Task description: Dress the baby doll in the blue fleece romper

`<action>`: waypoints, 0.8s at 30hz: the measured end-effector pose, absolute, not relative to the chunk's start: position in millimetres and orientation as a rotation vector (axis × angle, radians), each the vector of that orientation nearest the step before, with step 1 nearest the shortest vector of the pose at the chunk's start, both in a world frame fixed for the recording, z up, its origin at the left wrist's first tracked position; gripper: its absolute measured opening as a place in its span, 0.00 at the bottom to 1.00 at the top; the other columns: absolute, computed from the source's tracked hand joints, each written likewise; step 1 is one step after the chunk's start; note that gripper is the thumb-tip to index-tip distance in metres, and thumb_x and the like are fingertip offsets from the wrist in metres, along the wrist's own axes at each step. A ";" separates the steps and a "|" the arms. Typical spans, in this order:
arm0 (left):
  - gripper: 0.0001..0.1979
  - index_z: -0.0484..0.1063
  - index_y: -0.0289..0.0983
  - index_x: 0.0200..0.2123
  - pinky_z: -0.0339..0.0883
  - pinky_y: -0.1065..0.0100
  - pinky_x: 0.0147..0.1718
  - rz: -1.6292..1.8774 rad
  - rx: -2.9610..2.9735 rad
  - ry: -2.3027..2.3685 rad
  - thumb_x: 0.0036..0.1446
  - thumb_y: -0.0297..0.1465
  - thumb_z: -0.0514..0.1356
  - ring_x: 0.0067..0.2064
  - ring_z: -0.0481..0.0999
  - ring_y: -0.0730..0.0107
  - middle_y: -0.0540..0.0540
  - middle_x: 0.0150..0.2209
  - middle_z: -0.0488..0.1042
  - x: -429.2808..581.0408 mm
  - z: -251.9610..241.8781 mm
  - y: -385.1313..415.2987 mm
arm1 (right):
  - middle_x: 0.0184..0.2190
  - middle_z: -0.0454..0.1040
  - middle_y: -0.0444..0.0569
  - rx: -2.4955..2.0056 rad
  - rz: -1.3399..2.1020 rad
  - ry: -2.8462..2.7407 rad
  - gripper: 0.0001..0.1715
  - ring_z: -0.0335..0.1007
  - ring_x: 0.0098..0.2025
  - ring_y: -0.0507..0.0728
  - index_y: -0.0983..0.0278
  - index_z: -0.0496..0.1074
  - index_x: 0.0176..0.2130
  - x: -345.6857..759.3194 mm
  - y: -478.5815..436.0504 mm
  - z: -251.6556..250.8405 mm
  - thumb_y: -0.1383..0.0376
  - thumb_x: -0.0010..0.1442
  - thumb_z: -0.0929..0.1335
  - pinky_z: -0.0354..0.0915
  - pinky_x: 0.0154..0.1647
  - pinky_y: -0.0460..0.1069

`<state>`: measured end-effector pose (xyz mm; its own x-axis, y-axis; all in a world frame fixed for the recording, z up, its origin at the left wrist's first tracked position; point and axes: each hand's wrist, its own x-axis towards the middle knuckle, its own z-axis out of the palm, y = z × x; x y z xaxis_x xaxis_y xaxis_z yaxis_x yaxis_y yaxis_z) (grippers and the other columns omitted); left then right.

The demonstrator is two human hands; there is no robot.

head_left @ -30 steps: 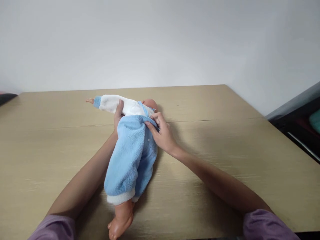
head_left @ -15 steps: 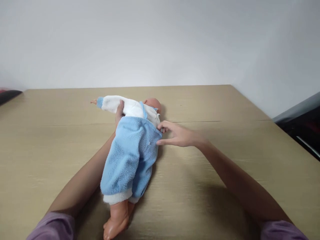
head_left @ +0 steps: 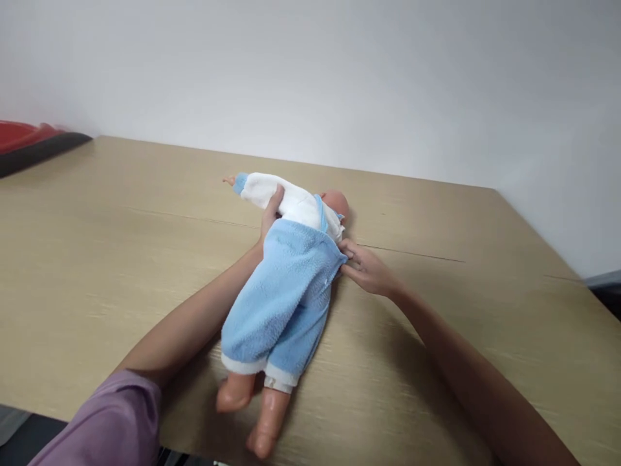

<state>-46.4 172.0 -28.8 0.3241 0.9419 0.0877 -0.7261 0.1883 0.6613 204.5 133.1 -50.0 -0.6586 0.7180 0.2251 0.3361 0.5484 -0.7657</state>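
A baby doll [head_left: 286, 285] in a white top and light blue fleece trousers lies on its side on a light wooden table [head_left: 97, 259], head away from me and bare feet toward the near edge. My left hand [head_left: 270, 217] grips the doll's upper body from the left, the thumb pressed on the white sleeve and the other fingers hidden behind the doll. My right hand [head_left: 365, 266] is at the doll's right side, fingers pinched on the edge of the blue trousers' waistband by the white top.
A red and black object [head_left: 29, 144] lies at the far left beyond the table's corner. A white wall rises behind the table. A dark edge of furniture [head_left: 606, 288] shows at the far right.
The doll has rolled further onto its side and both legs now show. My right hand has slid to the waistband's right edge. The view has swung left and tilted.
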 end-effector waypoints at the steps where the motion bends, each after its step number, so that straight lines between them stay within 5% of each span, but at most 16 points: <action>1: 0.36 0.82 0.40 0.52 0.78 0.44 0.61 1.218 0.686 0.381 0.60 0.64 0.61 0.61 0.83 0.37 0.40 0.44 0.88 -46.5 -28.7 170.8 | 0.42 0.75 0.48 -0.830 0.951 -2.282 0.09 0.72 0.45 0.61 0.59 0.72 0.50 204.5 135.0 -50.5 0.64 0.70 0.68 0.68 0.50 0.55; 6: 0.36 0.83 0.42 0.52 0.81 0.45 0.59 1.225 0.686 0.401 0.60 0.65 0.61 0.61 0.83 0.37 0.41 0.45 0.88 -45.4 -29.4 167.6 | 0.43 0.80 0.52 -0.694 0.829 -2.464 0.11 0.74 0.48 0.64 0.58 0.80 0.42 208.0 136.9 -43.4 0.55 0.73 0.70 0.68 0.54 0.59; 11: 0.44 0.82 0.40 0.55 0.80 0.45 0.60 1.180 0.604 0.387 0.56 0.70 0.58 0.61 0.83 0.39 0.39 0.49 0.88 -38.1 -29.9 169.4 | 0.46 0.82 0.53 -0.607 0.918 -2.450 0.18 0.76 0.51 0.64 0.58 0.81 0.46 210.6 134.1 -41.3 0.50 0.76 0.68 0.69 0.56 0.58; 18: 0.39 0.81 0.41 0.56 0.79 0.44 0.61 1.117 0.536 0.295 0.63 0.65 0.54 0.61 0.84 0.41 0.39 0.52 0.87 -37.1 -27.7 163.6 | 0.52 0.84 0.52 -0.690 1.263 -2.431 0.24 0.77 0.55 0.64 0.60 0.81 0.51 206.9 132.9 -46.5 0.46 0.77 0.66 0.70 0.61 0.59; 24: 0.36 0.80 0.40 0.56 0.76 0.43 0.65 1.148 0.561 0.320 0.62 0.64 0.59 0.64 0.81 0.39 0.39 0.54 0.86 -35.1 -20.9 154.2 | 0.52 0.81 0.50 -0.733 1.199 -2.481 0.16 0.74 0.59 0.65 0.57 0.81 0.43 203.6 124.6 -42.9 0.51 0.74 0.68 0.68 0.66 0.62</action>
